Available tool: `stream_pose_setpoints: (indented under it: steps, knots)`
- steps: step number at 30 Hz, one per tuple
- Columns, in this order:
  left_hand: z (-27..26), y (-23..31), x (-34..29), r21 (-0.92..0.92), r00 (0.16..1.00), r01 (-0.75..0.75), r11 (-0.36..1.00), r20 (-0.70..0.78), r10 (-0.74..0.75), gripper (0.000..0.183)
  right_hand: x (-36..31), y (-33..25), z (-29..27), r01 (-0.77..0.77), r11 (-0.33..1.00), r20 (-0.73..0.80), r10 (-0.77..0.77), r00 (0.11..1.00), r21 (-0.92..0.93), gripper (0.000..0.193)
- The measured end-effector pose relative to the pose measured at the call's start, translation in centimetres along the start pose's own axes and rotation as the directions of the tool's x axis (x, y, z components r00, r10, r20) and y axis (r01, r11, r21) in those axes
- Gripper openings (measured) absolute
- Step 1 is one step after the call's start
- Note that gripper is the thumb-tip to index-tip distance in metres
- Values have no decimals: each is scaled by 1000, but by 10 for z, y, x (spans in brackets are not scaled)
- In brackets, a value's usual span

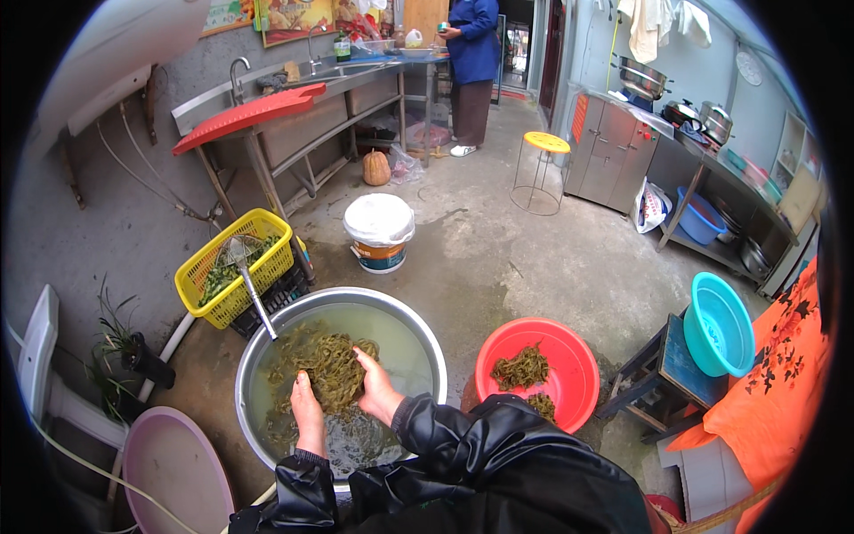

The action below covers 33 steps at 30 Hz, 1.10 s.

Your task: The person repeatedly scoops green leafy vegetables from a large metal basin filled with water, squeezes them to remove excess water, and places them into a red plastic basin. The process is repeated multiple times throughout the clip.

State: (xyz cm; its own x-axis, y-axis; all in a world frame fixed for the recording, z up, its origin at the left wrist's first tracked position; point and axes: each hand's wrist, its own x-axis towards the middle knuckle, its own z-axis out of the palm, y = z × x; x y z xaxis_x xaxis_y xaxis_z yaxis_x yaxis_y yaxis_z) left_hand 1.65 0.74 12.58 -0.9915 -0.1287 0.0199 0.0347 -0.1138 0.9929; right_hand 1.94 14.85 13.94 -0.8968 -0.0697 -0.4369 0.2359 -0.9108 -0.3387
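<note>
Over the metal basin (347, 293), I see the left hand (309, 411) and right hand (378, 390), fingers cupped round wet greens (331, 374). A red tub (571, 367) stands to the basin's right. Loose strands could slip out if that grip slackens.

On the near left, a mauve basin (178, 472) is standing near a potted plant (149, 362). On the near right, a turquoise basin (712, 320) is resting on a blue-topped stool (690, 378), beside an orange cloth (783, 383). Farther off, a white-covered bucket (380, 233) is standing on the floor. A pumpkin (376, 168) is sitting near the sink unit (307, 126); a yellow-seated stool (545, 141) is standing near a steel cabinet (611, 153). At the far end, a person in blue (473, 49) is standing.
</note>
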Motion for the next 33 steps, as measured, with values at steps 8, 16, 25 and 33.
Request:
stream_pose_setpoints:
  steps: [8, 16, 25, 33]
  knots:
    - [-10, 0, 0, 60, 973, 230, 971, -50, -227, 54, -6, -21, 9, 84, 996, -16, -84, 996, 30, 37]
    - [-20, -12, 2, -5, 958, 284, 959, -43, -284, 47, -21, -46, 24, 130, 988, 35, -133, 991, 79, 37]
    - [-26, -16, 5, -13, 953, 304, 953, -12, -304, 28, -19, -67, 20, 188, 973, 40, -195, 980, 135, 36]
    - [-23, -10, 4, 42, 968, 249, 967, -51, -247, 17, -27, -98, 19, 262, 944, 34, -274, 961, 198, 38]
